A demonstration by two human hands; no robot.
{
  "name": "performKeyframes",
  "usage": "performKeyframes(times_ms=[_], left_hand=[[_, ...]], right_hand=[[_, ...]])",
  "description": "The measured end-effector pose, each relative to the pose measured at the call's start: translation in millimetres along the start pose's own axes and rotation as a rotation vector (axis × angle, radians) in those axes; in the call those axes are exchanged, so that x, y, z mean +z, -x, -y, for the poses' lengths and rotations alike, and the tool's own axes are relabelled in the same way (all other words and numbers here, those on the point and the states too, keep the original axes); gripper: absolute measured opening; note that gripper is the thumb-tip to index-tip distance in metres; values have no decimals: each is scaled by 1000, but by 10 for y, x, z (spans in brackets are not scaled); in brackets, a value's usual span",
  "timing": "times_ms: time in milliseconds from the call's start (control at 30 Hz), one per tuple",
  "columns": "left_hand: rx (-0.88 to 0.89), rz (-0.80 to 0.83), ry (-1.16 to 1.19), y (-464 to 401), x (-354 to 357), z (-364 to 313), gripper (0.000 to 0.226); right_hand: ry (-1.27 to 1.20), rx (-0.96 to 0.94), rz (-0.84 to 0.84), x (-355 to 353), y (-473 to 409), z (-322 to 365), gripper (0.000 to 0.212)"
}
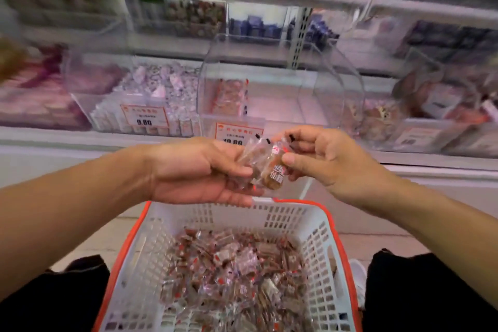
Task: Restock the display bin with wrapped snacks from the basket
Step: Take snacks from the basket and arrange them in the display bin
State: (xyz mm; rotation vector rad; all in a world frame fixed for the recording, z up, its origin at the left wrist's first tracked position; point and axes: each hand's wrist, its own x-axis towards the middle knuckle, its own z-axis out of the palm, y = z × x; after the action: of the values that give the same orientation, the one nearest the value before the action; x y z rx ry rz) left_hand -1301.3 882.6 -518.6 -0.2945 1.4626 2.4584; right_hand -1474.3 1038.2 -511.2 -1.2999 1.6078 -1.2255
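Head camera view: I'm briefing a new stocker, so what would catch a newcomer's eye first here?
First, the two hands meeting mid-frame: the left hand and right hand both hold a small bunch of clear wrapped snacks between them. Right below sits the white basket with an orange rim, its bottom covered in more such snacks. Behind the hands stands a clear display bin, mostly bare inside, with an orange price tag on its front.

Both bare forearms reach in from the lower corners and meet mid-frame. The left hand [199, 170] lies palm-up, fingers curled round something small — the right hand [323, 159] pinches it between thumb and fingers.
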Motion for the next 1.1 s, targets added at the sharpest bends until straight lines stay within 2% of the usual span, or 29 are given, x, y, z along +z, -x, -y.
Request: performKeyframes(times_ms=[133,200,300,367,533,567,667,733,900,1000,1100], left_hand=[[51,24,85,67,54,-107,35],[64,-3,12,33,63,-145,33],[94,-136,-139,-37,97,-159,26],[140,-195,-219,-70,93,-137,30],[148,-164,-188,-97,84,-134,19],[144,-157,-171,-94,84,-136,23],[120,-166,-101,-102,81,-132,56],[63,-185,-40,-120,59,-124,70],[66,-189,104,-95,25,-167,49],[135,-270,35,-135,31,-164,44],[178,-338,-45,-210,75,-141,45]], right_hand=[[-15,-98,-44,100,-57,127,30],[-9,-122,-39,127,-94,141,32],[73,-117,-68,128,-150,111,38],[125,-107,-71,150,-158,92,42],[79,-71,-48,150,-189,131,38],[51,-68,-47,141,-194,132,36],[0,-61,-49,144,-197,100,29],[29,-53,-105,151,-198,53,30],[53,-96,-153,163,-206,31,34],[19,-166,-130,167,-211,40,37],[0,-156,-98,164,-234,15,37]])
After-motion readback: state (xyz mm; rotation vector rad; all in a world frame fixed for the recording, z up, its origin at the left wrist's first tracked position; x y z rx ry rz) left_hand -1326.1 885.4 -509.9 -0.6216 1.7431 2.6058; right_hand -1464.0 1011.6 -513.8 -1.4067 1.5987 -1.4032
